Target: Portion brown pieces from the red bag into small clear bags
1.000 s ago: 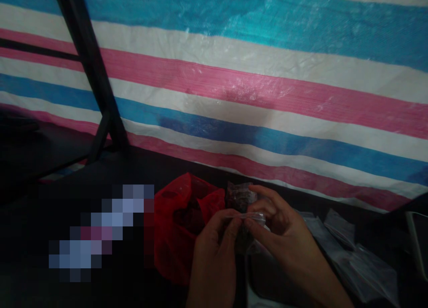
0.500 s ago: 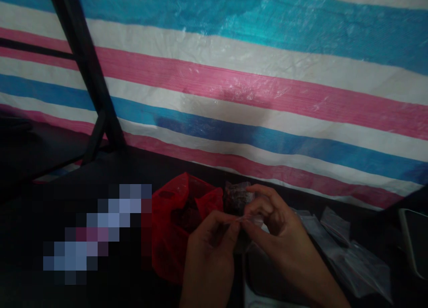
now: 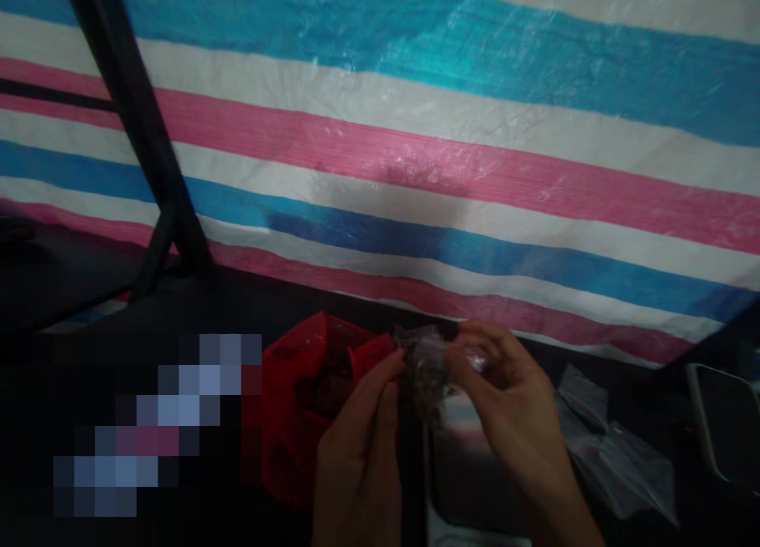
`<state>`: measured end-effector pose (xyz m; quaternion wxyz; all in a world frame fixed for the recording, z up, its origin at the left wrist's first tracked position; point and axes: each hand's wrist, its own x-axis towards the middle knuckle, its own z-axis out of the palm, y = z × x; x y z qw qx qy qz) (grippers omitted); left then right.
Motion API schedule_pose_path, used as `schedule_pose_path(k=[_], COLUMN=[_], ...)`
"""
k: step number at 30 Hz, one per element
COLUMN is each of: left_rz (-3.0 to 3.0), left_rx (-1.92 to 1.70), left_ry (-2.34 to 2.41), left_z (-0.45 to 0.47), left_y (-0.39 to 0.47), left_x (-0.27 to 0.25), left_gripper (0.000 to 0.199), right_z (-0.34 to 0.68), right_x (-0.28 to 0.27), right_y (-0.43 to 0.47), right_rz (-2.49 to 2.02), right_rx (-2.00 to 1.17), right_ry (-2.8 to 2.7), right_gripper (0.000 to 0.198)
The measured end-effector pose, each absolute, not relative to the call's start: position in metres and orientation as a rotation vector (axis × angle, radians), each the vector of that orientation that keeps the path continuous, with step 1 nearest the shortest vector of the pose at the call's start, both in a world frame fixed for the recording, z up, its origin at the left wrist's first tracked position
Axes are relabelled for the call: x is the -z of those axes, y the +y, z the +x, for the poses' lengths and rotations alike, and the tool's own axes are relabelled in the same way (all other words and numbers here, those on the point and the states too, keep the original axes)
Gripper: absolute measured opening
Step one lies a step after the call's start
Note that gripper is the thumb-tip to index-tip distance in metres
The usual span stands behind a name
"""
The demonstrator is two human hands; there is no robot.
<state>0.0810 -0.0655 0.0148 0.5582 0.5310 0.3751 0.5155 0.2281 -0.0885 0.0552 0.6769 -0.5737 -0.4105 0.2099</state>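
My right hand (image 3: 514,400) pinches a small clear plastic bag (image 3: 432,363), slightly smeared by motion, with dark contents that I cannot make out. To its left, my left hand (image 3: 359,444) has its fingers stretched out and the thumb a little apart. Its fingertips are close to the bag's left side; whether they touch it I cannot tell. Behind my left hand stands an open red plastic bag (image 3: 285,412) with dark things inside. Part of another clear packet (image 3: 409,335) shows just behind the held bag.
Under my right hand lies a dark, pale-rimmed flat object (image 3: 475,484). Several flat clear zip bags (image 3: 623,460) lie to the right, then a phone (image 3: 727,420). A striped plastic sheet (image 3: 416,151) hangs behind the dark table; a black frame post (image 3: 142,135) stands left.
Both hands were pinching the clear plastic together. My left fingers have since parted from the pinch, and the bag now hangs more fully in view from my right hand. The view has shifted slightly.
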Motion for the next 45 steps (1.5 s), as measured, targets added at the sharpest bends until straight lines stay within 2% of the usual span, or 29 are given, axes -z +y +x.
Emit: schedule_pose_path(k=[3, 7, 15, 22, 29, 42, 45], left_rz=[1.303, 1.337, 1.349, 1.526, 1.654, 1.772, 1.807], left_rx=[-1.312, -1.336, -1.376, -1.338, -1.355, -1.424, -1.442], left_ry=[0.990, 1.020, 1.105, 1.079, 1.102, 1.026, 1.058], left_z=[0.083, 0.082, 0.074, 0.063, 0.057, 0.058, 0.052], left_y=[-0.065, -0.067, -0.066, -0.060, -0.056, -0.059, -0.057], left_x=[-0.015, -0.018, -0.025, -0.017, -0.013, -0.011, -0.011], left_gripper=[0.037, 0.035, 0.030, 0.034, 0.033, 0.028, 0.029], right_z=[0.238, 0.253, 0.292, 0.301, 0.326, 0.326, 0.326], right_x=[-0.049, -0.039, -0.022, -0.009, -0.013, -0.008, -0.017], right_y=[-0.083, -0.081, -0.088, -0.093, -0.119, -0.114, -0.118], right_rz=[-1.341, -1.394, -1.903, -2.086, -2.294, -2.283, -2.206], right_rx=[-0.237, -0.124, -0.074, -0.064, 0.150, 0.029, 0.002], right_ry=[-0.675, -0.482, -0.653, -0.824, -0.672, -0.703, -0.608], right_gripper=[0.035, 0.037, 0.024, 0.028, 0.047, 0.027, 0.029])
